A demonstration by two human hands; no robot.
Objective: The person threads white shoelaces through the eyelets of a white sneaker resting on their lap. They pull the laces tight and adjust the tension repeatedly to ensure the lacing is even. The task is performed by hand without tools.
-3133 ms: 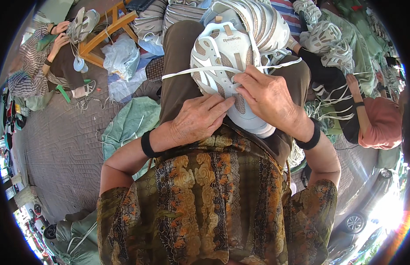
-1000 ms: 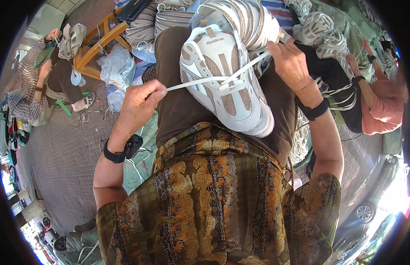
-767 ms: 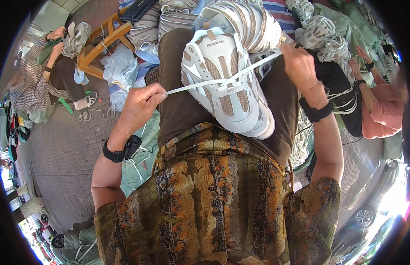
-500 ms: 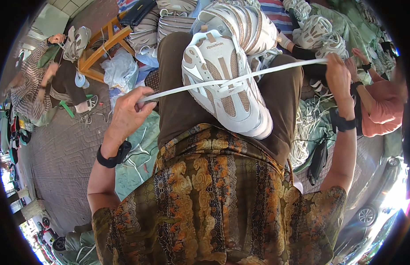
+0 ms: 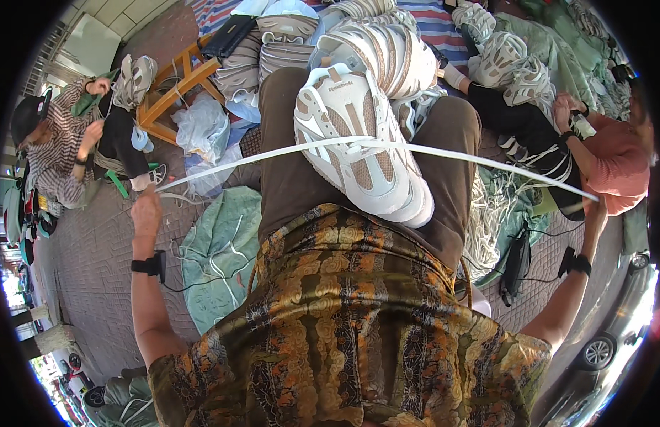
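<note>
Two hands stand flung wide apart, each pinching one end of a flat white shoelace (image 5: 273, 154) that runs taut across the lap. Half a second ago both hands were much nearer the shoe; they have since drawn outward, so the lace reads straighter and longer on both sides, which I take to mean the slack has been pulled through evenly.

The left hand (image 5: 146, 211), with a black wristband below it, has its grip closed on the lace's left end, just above a pale green cloth (image 5: 220, 249) spread on the ground. The right hand (image 5: 595, 211), also banded in black at the wrist, is at the far right; its grip looks closed on the other end, though the fingers are too small to see clearly.

Midway between the two grips lies the white and beige mesh trainer (image 5: 358, 146), resting on the brown trousers (image 5: 294, 178), the lace crossing its eyelets. Beyond it, away from both grips, more striped beige trainers (image 5: 383, 50) are piled. A person in a striped top (image 5: 56, 153) sits past the left grip; another in a coral shirt (image 5: 625, 164) sits just beyond the right grip.
</note>
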